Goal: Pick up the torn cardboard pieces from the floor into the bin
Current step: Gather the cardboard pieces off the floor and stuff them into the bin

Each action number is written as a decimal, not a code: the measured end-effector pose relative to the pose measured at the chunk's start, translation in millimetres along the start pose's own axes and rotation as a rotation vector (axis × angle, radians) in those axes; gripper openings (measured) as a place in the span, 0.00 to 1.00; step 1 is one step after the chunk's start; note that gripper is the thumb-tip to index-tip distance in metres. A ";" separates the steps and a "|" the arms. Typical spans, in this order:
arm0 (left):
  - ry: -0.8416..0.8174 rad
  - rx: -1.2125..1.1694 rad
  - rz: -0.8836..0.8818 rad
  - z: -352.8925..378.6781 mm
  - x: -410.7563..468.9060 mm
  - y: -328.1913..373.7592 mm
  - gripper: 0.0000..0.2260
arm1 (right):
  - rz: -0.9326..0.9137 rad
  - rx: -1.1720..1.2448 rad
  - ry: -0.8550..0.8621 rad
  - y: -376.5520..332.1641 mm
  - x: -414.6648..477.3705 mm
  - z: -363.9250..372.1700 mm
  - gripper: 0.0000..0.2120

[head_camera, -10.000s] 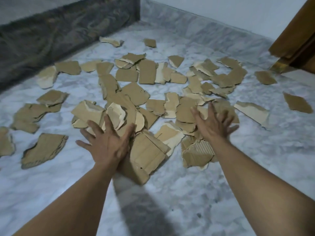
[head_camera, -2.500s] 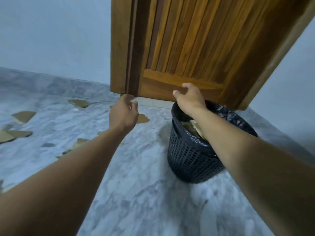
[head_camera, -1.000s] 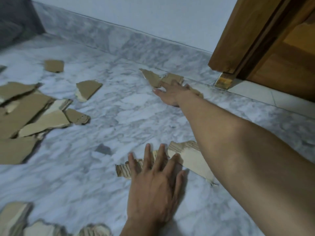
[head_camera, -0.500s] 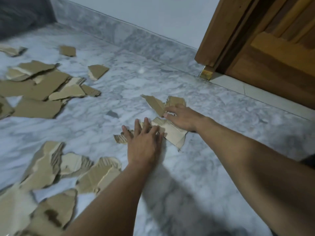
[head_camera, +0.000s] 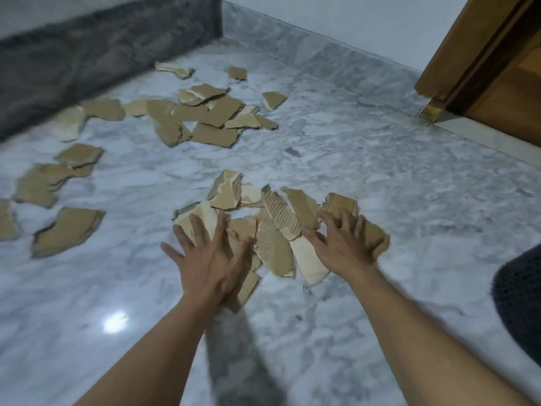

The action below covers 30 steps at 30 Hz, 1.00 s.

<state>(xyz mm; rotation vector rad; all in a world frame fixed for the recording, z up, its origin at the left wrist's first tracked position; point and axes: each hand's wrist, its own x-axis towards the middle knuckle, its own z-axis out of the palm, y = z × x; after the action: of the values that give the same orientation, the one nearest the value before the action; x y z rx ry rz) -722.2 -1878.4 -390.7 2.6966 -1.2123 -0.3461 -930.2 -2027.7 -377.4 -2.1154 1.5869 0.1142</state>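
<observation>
The left hand [head_camera: 210, 260] and right hand [head_camera: 344, 244] press cardboard pieces [head_camera: 275, 247].

The pile of cardboard pieces [head_camera: 276, 227] at frame centre has grown between the left hand [head_camera: 210, 259] and right hand [head_camera: 342, 247]; the bin [head_camera: 521, 303] has entered at the right edge.

The cardboard pieces [head_camera: 275, 230] are matt brown, with rough torn edges and some bare ribbed corrugation. The floor [head_camera: 380, 171] is glossy polished marble. The door [head_camera: 497, 54] is smooth varnished wood. The bin [head_camera: 521, 303] is dark mesh plastic.
</observation>
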 end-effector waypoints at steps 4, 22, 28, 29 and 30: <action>0.005 -0.057 0.047 9.6 -4.3 -1.2 0.34 | -0.100 -0.005 -0.032 -42.8 -11.6 19.5 0.26; 0.185 -0.322 -0.063 16.4 2.1 16.4 0.34 | -0.179 0.206 0.150 -108.1 -14.0 61.8 0.26; 0.307 -0.611 -0.190 0.5 4.0 8.3 0.40 | -0.144 0.066 0.301 -106.8 -18.6 65.0 0.31; 0.316 -0.539 -0.180 0.1 5.3 2.6 0.37 | -0.134 0.011 0.307 -107.0 -20.4 66.7 0.33; 0.314 -0.453 -0.148 1.0 4.6 -3.6 0.33 | -0.126 -0.049 0.317 -107.5 -22.2 69.5 0.35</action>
<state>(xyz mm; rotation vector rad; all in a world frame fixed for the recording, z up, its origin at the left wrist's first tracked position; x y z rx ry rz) -716.9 -1879.5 -393.1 2.3357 -0.7437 -0.1777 -823.0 -1956.4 -395.1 -2.3558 1.6284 -0.2384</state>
